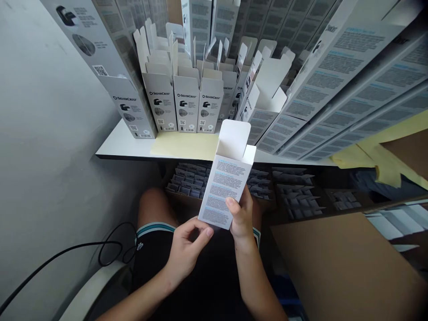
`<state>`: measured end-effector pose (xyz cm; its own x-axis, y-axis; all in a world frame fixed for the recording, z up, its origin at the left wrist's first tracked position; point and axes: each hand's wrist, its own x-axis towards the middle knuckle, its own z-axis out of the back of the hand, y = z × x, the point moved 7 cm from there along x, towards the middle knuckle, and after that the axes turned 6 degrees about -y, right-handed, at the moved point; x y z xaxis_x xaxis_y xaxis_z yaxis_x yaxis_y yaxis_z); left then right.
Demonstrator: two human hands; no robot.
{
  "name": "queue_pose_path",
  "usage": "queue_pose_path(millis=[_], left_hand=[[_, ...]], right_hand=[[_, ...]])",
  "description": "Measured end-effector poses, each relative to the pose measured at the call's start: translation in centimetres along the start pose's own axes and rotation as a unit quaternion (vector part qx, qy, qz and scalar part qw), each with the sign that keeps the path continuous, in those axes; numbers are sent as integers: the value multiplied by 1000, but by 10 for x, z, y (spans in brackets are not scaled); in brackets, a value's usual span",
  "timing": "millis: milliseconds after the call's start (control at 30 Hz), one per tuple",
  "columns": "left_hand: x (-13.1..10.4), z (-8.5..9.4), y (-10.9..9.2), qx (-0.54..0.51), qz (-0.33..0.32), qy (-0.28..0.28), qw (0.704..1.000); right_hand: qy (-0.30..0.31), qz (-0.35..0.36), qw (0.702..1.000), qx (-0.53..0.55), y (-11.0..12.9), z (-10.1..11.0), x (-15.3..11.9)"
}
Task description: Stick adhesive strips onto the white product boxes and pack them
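A small white carton (pixel 224 185) with blue headings and grey print is held tilted above my lap, its top flaps standing up and its top end open. Around its right side my right hand (pixel 241 214) is closed, the thumb lying on the printed face. My left hand (pixel 192 240) is at the carton's lower left corner, thumb and fingers curled together near the bottom edge; the fingertips partly hide behind the carton. Past it, on the white table (pixel 117 142), stand several similar SilverCrest cartons (pixel 187 102) with raised flaps.
Tall stacks of cartons (pixel 347 58) line the table's right side, with another stack (pixel 87 35) at left. Below the table sit boxes of packed cartons (pixel 192 180). A large brown cardboard box (pixel 334 263) stands at right, and a black cable (pixel 67 252) runs at left.
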<state>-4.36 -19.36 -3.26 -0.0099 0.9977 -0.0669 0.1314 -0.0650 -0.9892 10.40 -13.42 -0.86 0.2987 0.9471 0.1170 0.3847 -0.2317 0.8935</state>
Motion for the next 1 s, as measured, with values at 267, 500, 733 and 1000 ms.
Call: queue_pose_path(millis=[267,500,733,1000], left_hand=[[4,1,2,0,-4,7,1000],[5,0,3,-6,-5,10,1000],[6,-1,3,64,-47,13,997],[5,11,-11,175,-236,-45,955]], right_hand=[[-2,-4,1000,5,-3,1,0],[-4,-10,1000,11,-5,1,0],[6,-27,999,23,-6,1,-3],[26,-46,998,27,-9,-4,-10]])
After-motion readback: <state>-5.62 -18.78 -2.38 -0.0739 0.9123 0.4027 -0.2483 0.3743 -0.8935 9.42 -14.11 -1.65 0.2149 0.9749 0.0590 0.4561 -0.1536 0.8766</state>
